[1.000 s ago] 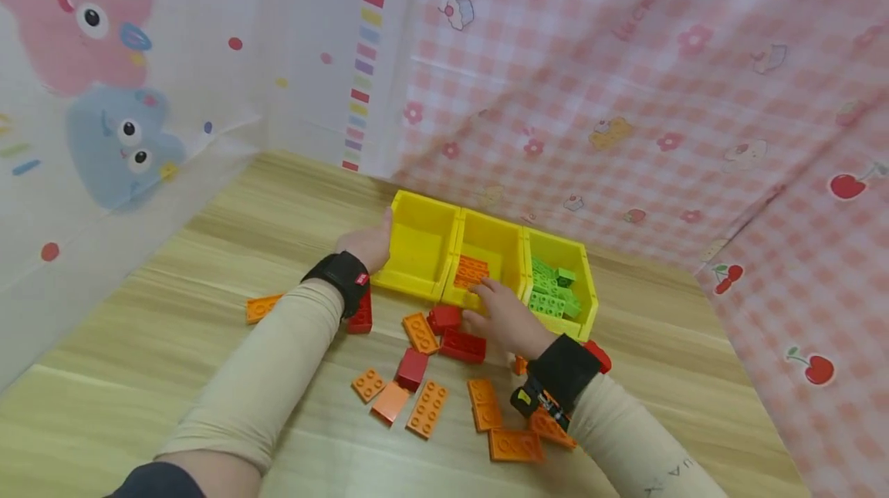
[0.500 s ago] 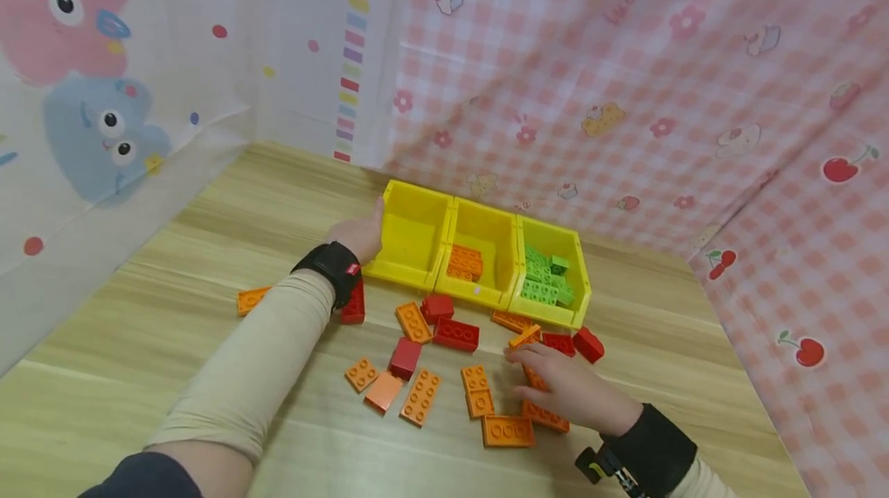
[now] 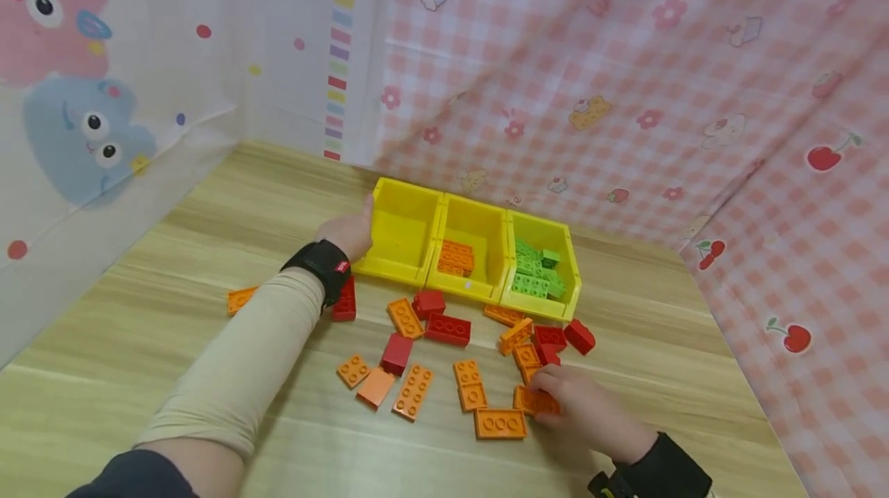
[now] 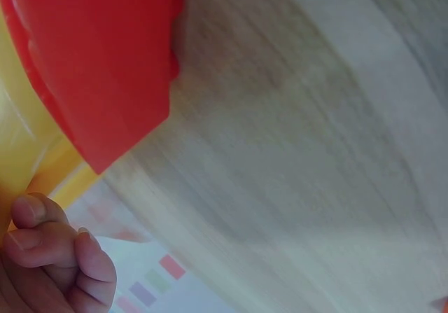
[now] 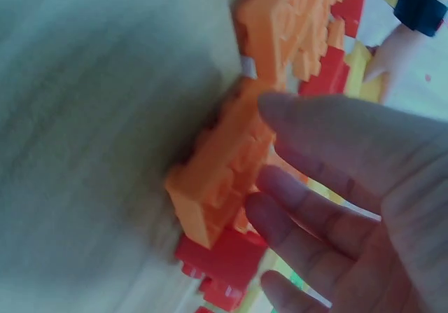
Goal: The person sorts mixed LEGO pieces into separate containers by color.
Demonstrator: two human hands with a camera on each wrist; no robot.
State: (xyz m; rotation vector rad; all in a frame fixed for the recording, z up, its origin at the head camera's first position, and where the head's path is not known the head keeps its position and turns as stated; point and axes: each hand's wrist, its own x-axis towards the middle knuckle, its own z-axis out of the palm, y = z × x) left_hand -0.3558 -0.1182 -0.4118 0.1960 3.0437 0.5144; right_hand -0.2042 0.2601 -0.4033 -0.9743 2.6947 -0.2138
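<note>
My left hand (image 3: 347, 235) holds the left side of the yellow three-part bin (image 3: 361, 270), its thumb up along the edge. In the left wrist view its curled fingers (image 4: 52, 243) lie against the yellow wall, below a large red brick (image 4: 105, 54). Over on the right, my right hand (image 3: 590, 413) is at an orange brick (image 3: 531, 401), thumb and fingers on either side of it. In the right wrist view the fingers are loosely bent over this upturned orange brick (image 5: 227, 162), not clearly closed on it.
Orange bricks (image 3: 414, 391) and red bricks (image 3: 447, 330) lie scattered before the bin. Its middle compartment has orange bricks (image 3: 455, 259), the right one green bricks (image 3: 533, 270). Patterned cloth walls (image 3: 556, 58) stand behind and at the sides.
My right hand has come back from the middle compartment, down and right past the loose bricks, to the orange brick. My left hand stays at the bin's side. The view has shifted slightly.
</note>
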